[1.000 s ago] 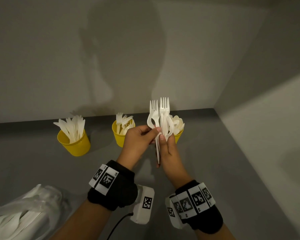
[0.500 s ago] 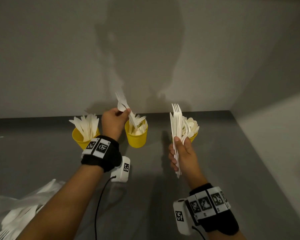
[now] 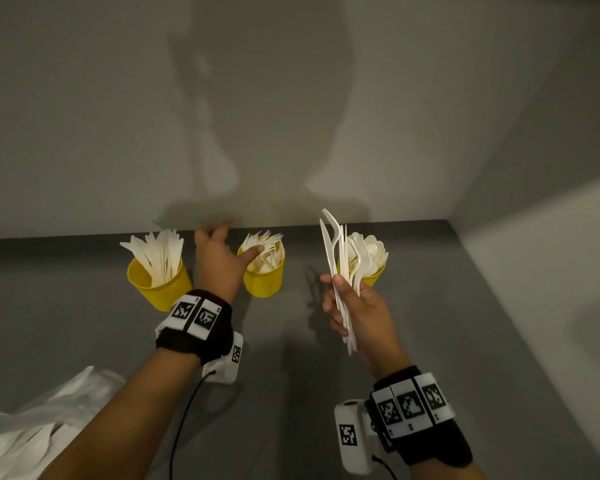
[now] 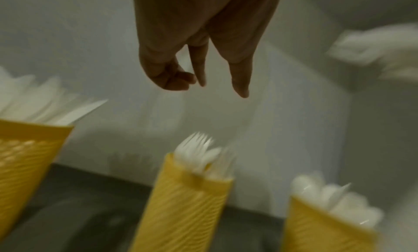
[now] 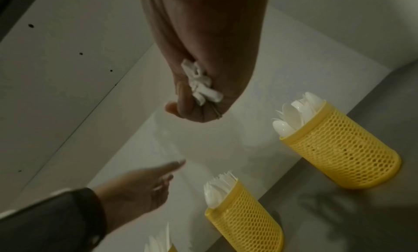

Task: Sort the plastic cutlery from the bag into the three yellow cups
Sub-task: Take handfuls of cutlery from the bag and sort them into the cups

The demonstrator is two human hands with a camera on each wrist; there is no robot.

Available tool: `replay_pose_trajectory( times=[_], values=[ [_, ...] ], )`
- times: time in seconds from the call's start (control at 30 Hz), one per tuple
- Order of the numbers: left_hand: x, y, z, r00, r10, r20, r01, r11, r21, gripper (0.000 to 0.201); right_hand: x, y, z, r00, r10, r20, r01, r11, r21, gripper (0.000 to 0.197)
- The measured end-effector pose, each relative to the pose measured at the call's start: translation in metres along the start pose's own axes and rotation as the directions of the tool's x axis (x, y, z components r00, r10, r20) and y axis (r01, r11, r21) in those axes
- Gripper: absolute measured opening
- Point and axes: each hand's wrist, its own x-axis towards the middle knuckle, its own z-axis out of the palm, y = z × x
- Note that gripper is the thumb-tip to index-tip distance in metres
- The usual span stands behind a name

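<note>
Three yellow mesh cups stand along the back wall: the left cup (image 3: 160, 285) holds knives, the middle cup (image 3: 264, 277) holds forks, the right cup (image 3: 374, 277) holds spoons. My left hand (image 3: 219, 258) hovers between the left and middle cups, fingers spread and empty, its thumb near the fork tines; the left wrist view shows the same empty hand (image 4: 199, 59). My right hand (image 3: 354, 306) grips a bunch of white cutlery (image 3: 343, 265) upright in front of the spoon cup. The handle ends (image 5: 200, 85) poke out of my fist. The plastic bag (image 3: 32, 434) lies at the near left.
The grey tabletop (image 3: 291, 375) meets a pale back wall just behind the cups and a side wall (image 3: 534, 289) on the right. A black cable (image 3: 184, 417) runs from my left wrist camera toward me. More white cutlery lies inside the bag.
My left hand has let go of the fork it held over the middle cup and now is open and empty. My right hand stays put with its bunch.
</note>
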Motion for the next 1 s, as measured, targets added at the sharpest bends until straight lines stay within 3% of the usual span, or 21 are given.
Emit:
replay_pose_trajectory(
  times=[0.07, 0.13, 0.23, 0.37, 0.47, 0.63, 0.77, 0.9, 1.0],
  values=[
    [-0.022, 0.024, -0.007, 0.995, 0.095, 0.005, -0.093, 0.982, -0.163, 0.030, -0.002, 0.001, 0.002, 1.000, -0.001, 0.004, 0.001, 1.000, -0.030, 0.021],
    [-0.043, 0.047, -0.009, 0.986, 0.143, 0.090, -0.103, 0.932, -0.348, 0.008, -0.004, 0.001, 0.004, 1.000, -0.008, 0.004, 0.008, 0.998, -0.056, 0.019],
    [-0.062, 0.061, -0.004, 0.962, 0.090, 0.257, 0.048, 0.871, -0.489, 0.012, -0.006, 0.000, 0.007, 1.000, -0.021, 0.008, 0.021, 0.999, -0.029, 0.017],
    [-0.075, 0.060, -0.001, 0.870, 0.024, 0.493, 0.256, 0.832, -0.493, 0.016, -0.010, 0.000, 0.007, 0.999, -0.036, 0.038, 0.037, 0.999, -0.017, 0.020],
    [-0.080, 0.061, -0.003, 0.840, 0.038, 0.540, 0.307, 0.788, -0.534, 0.014, -0.013, 0.000, 0.005, 0.997, -0.024, 0.069, 0.026, 0.999, -0.029, 0.024],
    [-0.078, 0.064, -0.006, 0.852, 0.056, 0.521, 0.293, 0.772, -0.563, 0.020, -0.016, 0.004, 0.009, 0.994, 0.027, 0.107, -0.025, 0.999, -0.027, 0.014],
    [-0.065, 0.072, -0.013, 0.895, 0.025, 0.445, 0.276, 0.753, -0.597, 0.009, -0.018, 0.005, 0.009, 0.992, 0.042, 0.120, -0.037, 0.998, -0.047, 0.012],
    [-0.033, 0.077, -0.036, 0.961, -0.068, 0.268, 0.251, 0.620, -0.743, 0.007, -0.018, 0.009, 0.003, 0.995, 0.066, 0.075, -0.056, 0.991, -0.124, 0.011],
    [-0.011, 0.067, -0.051, 0.995, -0.073, 0.062, 0.095, 0.669, -0.737, 0.004, -0.016, 0.011, -0.003, 0.998, 0.056, -0.011, -0.057, 0.986, -0.157, 0.012]
  ],
)
